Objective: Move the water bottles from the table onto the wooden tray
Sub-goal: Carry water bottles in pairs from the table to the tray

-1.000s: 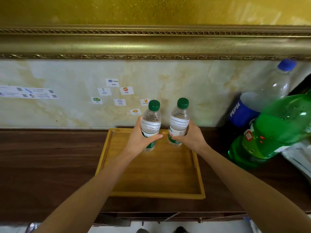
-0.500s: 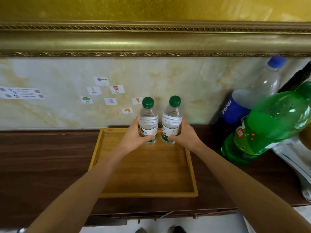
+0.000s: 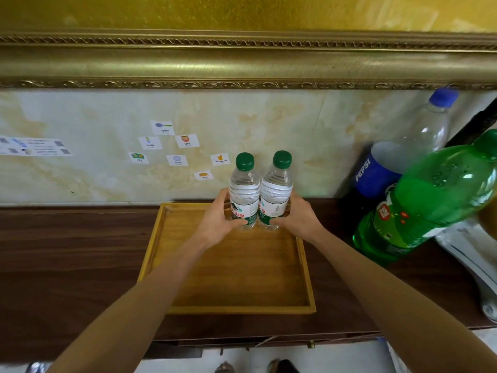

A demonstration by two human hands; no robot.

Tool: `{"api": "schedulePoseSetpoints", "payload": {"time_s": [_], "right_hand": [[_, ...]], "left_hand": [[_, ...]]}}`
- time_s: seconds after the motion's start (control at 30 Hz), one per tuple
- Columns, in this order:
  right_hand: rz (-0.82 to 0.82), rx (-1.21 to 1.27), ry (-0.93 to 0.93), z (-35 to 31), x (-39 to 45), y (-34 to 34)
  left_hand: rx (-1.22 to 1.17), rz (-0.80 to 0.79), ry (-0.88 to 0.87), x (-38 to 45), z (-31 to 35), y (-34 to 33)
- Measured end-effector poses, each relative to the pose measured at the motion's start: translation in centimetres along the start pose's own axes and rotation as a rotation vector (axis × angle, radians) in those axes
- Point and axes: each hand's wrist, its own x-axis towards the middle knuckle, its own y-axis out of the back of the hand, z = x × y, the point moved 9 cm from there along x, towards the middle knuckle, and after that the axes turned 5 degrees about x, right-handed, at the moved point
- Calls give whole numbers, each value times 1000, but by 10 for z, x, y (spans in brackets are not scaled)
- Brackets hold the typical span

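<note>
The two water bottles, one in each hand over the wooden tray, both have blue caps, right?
Not quite. The head view shows green caps on both the left water bottle and the right water bottle. The left hand and right hand do hold them over the wooden tray.

- Green soda bottle (image 3: 430,200), 3 o'clock: cap end cut by frame edge.
- Water bottles (image 3: 244,195): bases hidden behind thumbs; contact with wooden tray (image 3: 231,309) undeterminable.
- Wall strip label (image 3: 32,147), 9 o'clock: print illegible.

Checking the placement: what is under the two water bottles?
The wooden tray floor lies below both water bottles; left hand and right hand partly cover their bases, so contact is unclear.
</note>
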Motion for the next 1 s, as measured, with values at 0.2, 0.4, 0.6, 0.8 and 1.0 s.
{"api": "schedulePoseSetpoints", "payload": {"time_s": [0.2, 0.4, 0.6, 0.8, 1.0], "right_hand": [[17, -1, -37, 3, 0, -2], [25, 51, -110, 8, -6, -2], [74, 24, -138, 14, -43, 9], [-119, -128, 69, -17, -65, -21], [-551, -286, 325, -55, -104, -99]], "left_hand": [[7, -16, 3, -4, 3, -1], [71, -61, 0, -7, 2, -3], [233, -41, 79, -33, -17, 19], [444, 3, 167, -96, -37, 46], [619, 48, 406, -207, -52, 44]]}}
